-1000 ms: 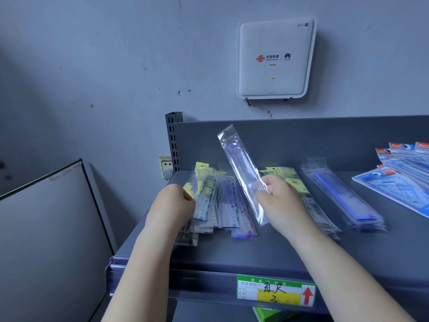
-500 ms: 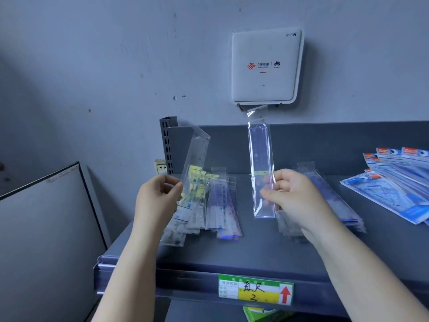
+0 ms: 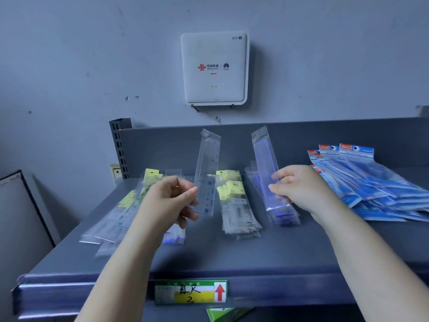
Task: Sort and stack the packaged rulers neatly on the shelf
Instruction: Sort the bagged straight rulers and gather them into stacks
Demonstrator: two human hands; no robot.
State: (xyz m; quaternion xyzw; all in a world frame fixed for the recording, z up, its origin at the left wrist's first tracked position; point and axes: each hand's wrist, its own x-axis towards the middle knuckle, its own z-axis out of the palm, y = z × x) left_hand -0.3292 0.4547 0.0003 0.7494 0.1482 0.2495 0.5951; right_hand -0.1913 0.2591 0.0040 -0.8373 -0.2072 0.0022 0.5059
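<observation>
Printed on the white wall router — "WiFi 7", "China unicom", Huawei logo. Handwritten on the shelf-edge price label — "直尺 2", beside a red arrow.

Both bare forearms are reaching over the shelf; the left hand and right hand are each pinching something, fingers curled.

Now lifted off left pile: clear ruler pack in left hand, tilted toward 1 o'clock; right-hand pack leaning 11 o'clock.
</observation>
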